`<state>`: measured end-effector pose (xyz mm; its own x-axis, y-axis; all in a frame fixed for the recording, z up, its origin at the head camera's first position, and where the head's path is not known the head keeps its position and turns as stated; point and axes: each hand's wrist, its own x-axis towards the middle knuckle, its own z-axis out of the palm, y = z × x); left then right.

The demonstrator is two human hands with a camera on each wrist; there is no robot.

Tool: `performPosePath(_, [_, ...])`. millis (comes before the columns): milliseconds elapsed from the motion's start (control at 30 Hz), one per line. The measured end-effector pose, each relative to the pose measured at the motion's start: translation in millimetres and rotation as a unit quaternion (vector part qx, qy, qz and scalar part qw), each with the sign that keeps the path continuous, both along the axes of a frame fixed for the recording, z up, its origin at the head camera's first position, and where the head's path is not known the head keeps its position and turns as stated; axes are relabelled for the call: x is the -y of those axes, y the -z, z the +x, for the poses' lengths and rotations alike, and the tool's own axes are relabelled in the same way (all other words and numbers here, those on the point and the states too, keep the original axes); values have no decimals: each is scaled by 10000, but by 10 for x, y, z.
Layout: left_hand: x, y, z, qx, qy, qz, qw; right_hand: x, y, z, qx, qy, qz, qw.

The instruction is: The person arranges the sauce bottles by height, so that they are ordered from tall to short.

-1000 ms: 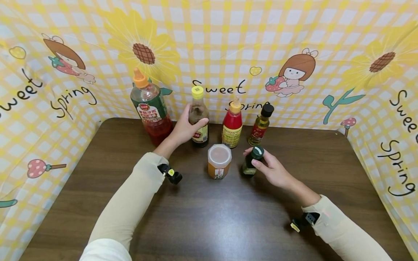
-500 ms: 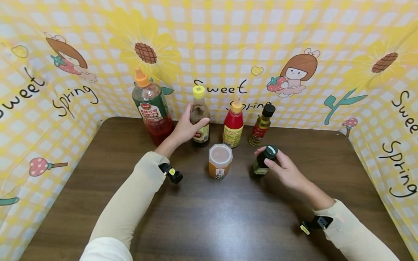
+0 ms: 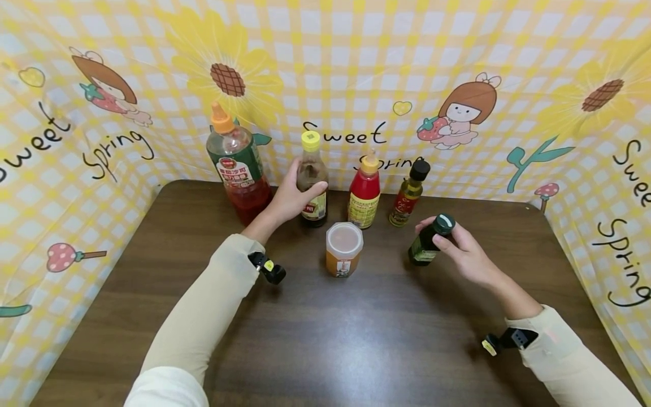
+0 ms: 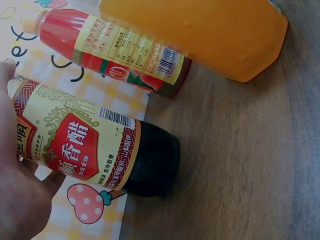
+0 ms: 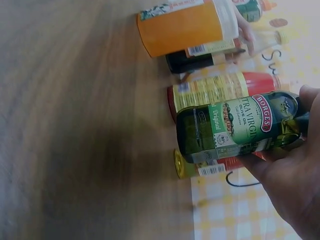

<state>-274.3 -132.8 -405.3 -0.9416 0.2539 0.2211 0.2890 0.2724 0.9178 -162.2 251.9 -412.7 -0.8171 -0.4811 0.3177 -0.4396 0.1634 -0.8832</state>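
Note:
In the head view my left hand [image 3: 289, 200] grips the yellow-capped vinegar bottle [image 3: 315, 208], which stands upright at the back of the table. Its cream and red label [image 4: 75, 145] faces the left wrist camera. My right hand [image 3: 470, 257] holds a dark green olive oil bottle [image 3: 425, 247] near its cap, thumb on one side and fingers on the other. This bottle leans to the right, close over the table. Its green label [image 5: 242, 125] shows in the right wrist view. Between the hands stands an orange jar [image 3: 343, 257] with a translucent lid.
A large ketchup bottle [image 3: 239, 175] with an orange nozzle stands behind my left forearm. Further right along the back are a small red squeeze bottle [image 3: 364, 200] and a slim black-capped oil bottle [image 3: 407, 198]. A yellow checked cloth [image 3: 346, 68] hangs behind the wooden table [image 3: 325, 339].
My right hand has moved right with the olive oil bottle, away from the jar, and the bottle is now higher and more tilted. The left hand stays on the vinegar bottle.

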Motion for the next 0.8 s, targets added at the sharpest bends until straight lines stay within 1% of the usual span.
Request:
performPosePath(200, [0,-4,-3,-26,50,38,10000,-114,1,-133,-7,-19,-146,9999])
performPosePath(500, [0,-20,14,-74,7,-55,10000,-251,7,-344,-44,47,-266,9996])
performPosePath(767, [-8,-33,25,-19,-4,-38,10000,-320,11,-523,144,167,-414,9989])
performPosePath(800, [-15,-74,60,21,-14,-45,10000,-325,10,-544,170,177,-416,9988])
